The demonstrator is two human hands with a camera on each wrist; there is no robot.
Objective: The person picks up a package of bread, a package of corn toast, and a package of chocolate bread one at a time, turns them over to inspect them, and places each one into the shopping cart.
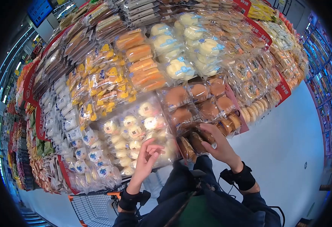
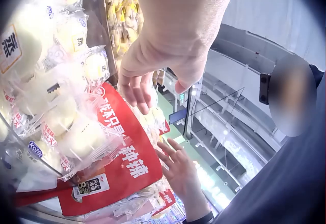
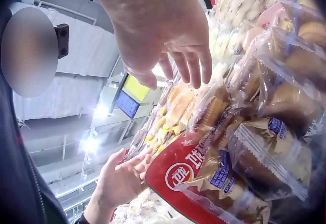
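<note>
My left hand (image 1: 146, 158), fingers loosely curled and holding nothing, hovers over the front of the wrapped white buns (image 1: 134, 131). To its right, my right hand (image 1: 222, 148) reaches over the near edge of the wrapped round brown cakes (image 1: 176, 97), fingers extended and nothing in its grasp. Several brown cakes in clear wrappers (image 1: 187, 148) stand on edge beside its fingertips. From the left wrist view, the left hand (image 2: 163, 61) hangs above a red sign (image 2: 127, 147) at the buns' front. The right hand (image 3: 163, 40) shows relaxed fingers pointing down in the right wrist view.
Packaged breads fill the sloping display, including orange-brown loaves (image 1: 140, 60), large pale buns (image 1: 179, 69) and yellow packets (image 1: 104, 79). Blue-printed packets (image 1: 95, 156) lie left of the white buns. A shopping cart (image 1: 92, 210) stands below left. White floor (image 1: 287, 143) stretches to the right.
</note>
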